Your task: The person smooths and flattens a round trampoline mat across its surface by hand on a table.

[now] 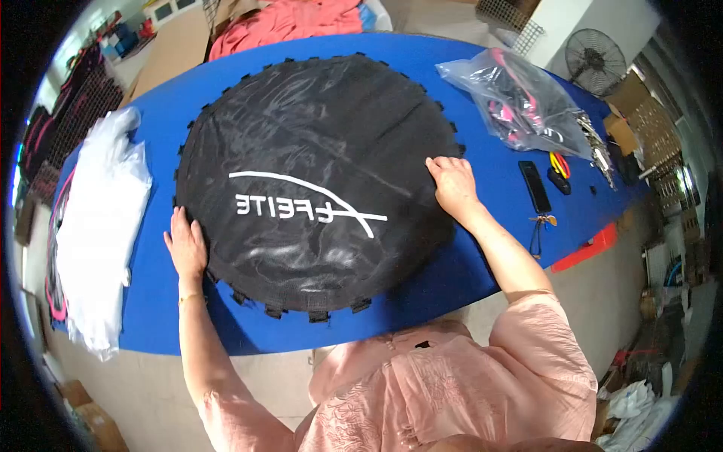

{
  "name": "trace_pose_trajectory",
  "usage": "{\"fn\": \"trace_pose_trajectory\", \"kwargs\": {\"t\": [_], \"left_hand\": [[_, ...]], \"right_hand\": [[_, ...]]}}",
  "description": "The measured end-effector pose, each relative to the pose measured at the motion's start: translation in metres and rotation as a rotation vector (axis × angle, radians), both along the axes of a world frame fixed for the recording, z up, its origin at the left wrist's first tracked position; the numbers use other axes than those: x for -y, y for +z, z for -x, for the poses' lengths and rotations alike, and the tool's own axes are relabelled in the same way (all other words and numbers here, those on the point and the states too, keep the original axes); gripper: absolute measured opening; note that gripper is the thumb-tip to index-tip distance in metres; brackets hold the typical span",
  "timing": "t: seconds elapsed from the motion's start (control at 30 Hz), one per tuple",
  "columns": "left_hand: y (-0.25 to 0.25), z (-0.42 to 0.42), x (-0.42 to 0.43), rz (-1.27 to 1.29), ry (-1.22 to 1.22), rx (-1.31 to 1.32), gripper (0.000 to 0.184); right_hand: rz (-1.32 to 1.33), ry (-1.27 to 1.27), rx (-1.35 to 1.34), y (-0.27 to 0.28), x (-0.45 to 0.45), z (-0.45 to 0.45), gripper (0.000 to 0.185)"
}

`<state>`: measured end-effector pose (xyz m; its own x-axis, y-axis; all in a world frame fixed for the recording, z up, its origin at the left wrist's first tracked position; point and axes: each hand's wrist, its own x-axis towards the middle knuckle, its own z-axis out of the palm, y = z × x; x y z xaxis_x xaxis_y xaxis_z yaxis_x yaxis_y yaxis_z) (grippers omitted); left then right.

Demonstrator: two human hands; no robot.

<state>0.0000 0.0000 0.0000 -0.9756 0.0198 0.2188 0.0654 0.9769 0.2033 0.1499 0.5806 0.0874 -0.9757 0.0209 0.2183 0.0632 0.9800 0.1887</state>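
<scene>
A round black mat (301, 143) with small black tabs round its rim lies on the blue table (226, 324). White lettering on it appears mirrored. At the mat's left edge, my left hand (186, 242) rests with its fingers apart, the fingertips at the rim. My right hand (454, 184) is at the right edge, its fingers bent and pressed together over the rim, with the thumb side on the mat's surface.
White plastic bags (105, 226) lie at the table's left end. On the right are a clear bag with black and pink contents (523, 105), a phone (535, 186), keys (552, 220) and metal pieces (597, 149). A fan (595, 62) stands beyond.
</scene>
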Motion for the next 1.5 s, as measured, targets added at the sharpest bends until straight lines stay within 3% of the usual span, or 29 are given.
{"fn": "trace_pose_trajectory", "kwargs": {"t": [0.07, 0.1, 0.27, 0.3, 0.43, 0.5, 0.63, 1.03, 1.17, 1.3, 1.37, 1.5], "left_hand": [[0.01, -0.008, -0.005, 0.023, -0.034, -0.05, 0.057], [0.021, 0.022, 0.013, 0.058, -0.042, -0.092, 0.057], [0.021, 0.027, 0.016, 0.047, -0.028, -0.081, 0.055], [0.016, 0.03, 0.016, 0.051, -0.028, -0.08, 0.056], [0.01, 0.03, 0.018, 0.07, -0.027, -0.077, 0.058], [0.012, 0.028, 0.02, 0.071, -0.03, -0.077, 0.057], [0.016, 0.026, 0.011, 0.062, -0.021, -0.072, 0.056], [0.024, 0.017, 0.002, 0.049, -0.015, -0.087, 0.056], [0.035, 0.013, -0.006, 0.029, -0.005, -0.071, 0.056], [0.031, 0.016, -0.003, 0.056, 0.002, -0.036, 0.055], [0.027, 0.019, -0.001, 0.126, -0.013, -0.038, 0.055], [0.036, 0.013, -0.008, 0.037, 0.0, -0.065, 0.055]], "right_hand": [[0.071, 0.126, -0.015, 0.012, 0.008, -0.019, 0.047], [0.102, 0.185, -0.114, -0.013, 0.034, -0.002, 0.046], [0.293, 0.338, 0.015, 0.005, 0.085, -0.045, 0.046], [0.368, 0.396, -0.087, -0.002, 0.087, -0.053, 0.044], [0.254, 0.334, -0.041, 0.016, 0.078, -0.054, 0.035], [0.142, 0.096, 0.127, 0.02, 0.065, -0.04, 0.024], [0.041, 0.047, -0.138, -0.004, 0.022, -0.026, 0.03], [0.303, 0.479, -0.133, -0.005, 0.102, 0.046, 0.045], [0.253, 0.536, -0.092, -0.012, 0.131, 0.075, 0.045], [0.169, 0.471, -0.105, -0.017, 0.13, 0.104, 0.048], [0.159, 0.321, -0.027, -0.014, 0.121, 0.125, 0.046], [0.127, 0.193, -0.125, -0.026, 0.107, 0.158, 0.044]]}}
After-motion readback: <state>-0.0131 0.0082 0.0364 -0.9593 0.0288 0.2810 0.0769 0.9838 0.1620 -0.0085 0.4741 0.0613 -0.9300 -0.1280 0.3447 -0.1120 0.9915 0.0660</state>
